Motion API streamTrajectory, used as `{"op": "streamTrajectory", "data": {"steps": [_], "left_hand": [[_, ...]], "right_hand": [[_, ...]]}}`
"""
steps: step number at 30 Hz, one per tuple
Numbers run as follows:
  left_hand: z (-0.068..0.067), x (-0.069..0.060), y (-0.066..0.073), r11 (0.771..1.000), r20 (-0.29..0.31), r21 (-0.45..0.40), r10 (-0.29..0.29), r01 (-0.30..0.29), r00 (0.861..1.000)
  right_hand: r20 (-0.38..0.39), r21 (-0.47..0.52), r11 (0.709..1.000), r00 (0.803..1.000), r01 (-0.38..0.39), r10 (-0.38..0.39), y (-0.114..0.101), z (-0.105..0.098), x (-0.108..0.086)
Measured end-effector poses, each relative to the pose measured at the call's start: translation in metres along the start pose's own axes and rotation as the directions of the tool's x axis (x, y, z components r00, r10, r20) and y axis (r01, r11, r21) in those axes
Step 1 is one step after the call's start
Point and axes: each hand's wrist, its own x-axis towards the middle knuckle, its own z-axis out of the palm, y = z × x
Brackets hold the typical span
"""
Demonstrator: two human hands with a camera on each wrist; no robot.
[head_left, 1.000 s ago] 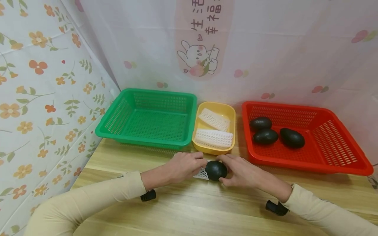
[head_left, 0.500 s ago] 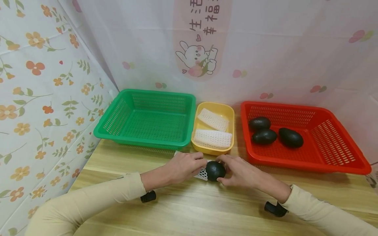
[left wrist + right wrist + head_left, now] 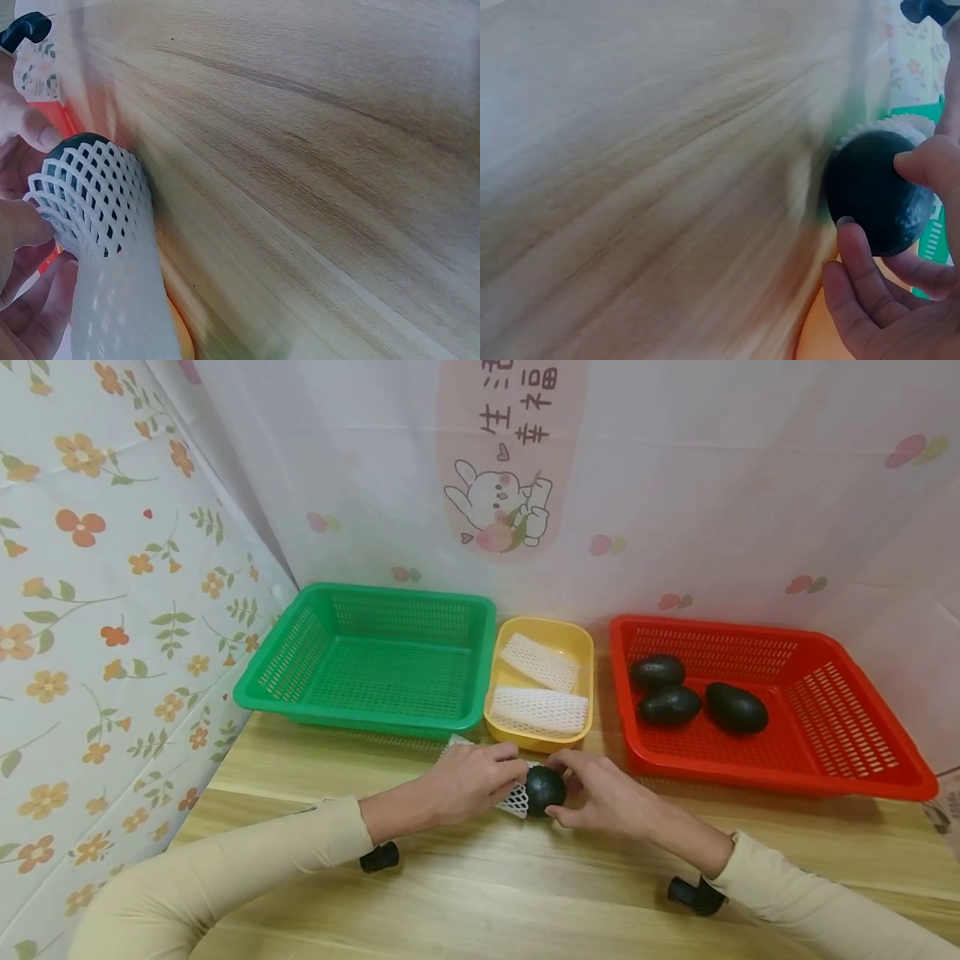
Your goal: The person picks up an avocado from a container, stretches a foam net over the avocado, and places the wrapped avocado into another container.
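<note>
A dark avocado (image 3: 546, 791) lies low over the table between both hands, its left end inside a white foam net sleeve (image 3: 513, 800). My left hand (image 3: 480, 783) pinches the sleeve near its mouth. In the left wrist view, the netting (image 3: 120, 292) stretches around the avocado and its tail hangs slack. My right hand (image 3: 606, 795) grips the avocado's bare right end between thumb and fingers. The right wrist view shows the thumb and fingertips on the smooth dark skin of the avocado (image 3: 877, 191), with the sleeve's edge behind it.
Behind the hands stand a green basket (image 3: 360, 724), a yellow tray (image 3: 542, 745) holding two foam net sleeves (image 3: 540, 710), and a red basket (image 3: 757, 774). Three avocados (image 3: 737, 707) lie in the red basket. A patterned curtain (image 3: 375, 460) hangs behind the wooden table (image 3: 480, 902).
The avocado has shifted slightly left, deeper into the sleeve, with my right hand following. My left hand has stayed nearly in place. The whole head view has drifted a little.
</note>
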Motion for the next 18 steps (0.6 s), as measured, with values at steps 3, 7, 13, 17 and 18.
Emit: {"op": "streamTrajectory", "data": {"steps": [3,7,13,17,18], "left_hand": [[0.0006,-0.0003,-0.0005,1.0,-0.008,0.0,-0.001,0.001,1.0],[0.0008,-0.001,-0.0007,1.0,-0.028,0.018,0.004,-0.003,1.0],[0.0008,-0.0028,-0.001,0.999,-0.037,0.032,0.002,-0.001,0.999],[-0.0004,-0.0034,-0.001,1.0,-0.03,0.024,0.002,-0.001,1.0],[-0.0008,-0.0035,-0.0009,1.0,-0.033,0.021,0.003,-0.002,0.999]], "right_hand": [[-0.007,0.013,1.0,1.0,0.007,-0.007,0.0011,0.0015,-0.0005],[0.0,0.018,1.0,1.0,0.011,-0.011,0.0018,0.0026,-0.0006],[0.006,0.025,1.0,1.0,0.0,0.0,0.0028,0.0044,-0.0005],[0.005,0.058,0.998,1.0,0.007,-0.008,0.0045,0.0048,-0.0002],[0.001,0.066,0.998,1.0,0.013,-0.013,0.0053,0.005,-0.0003]]}}
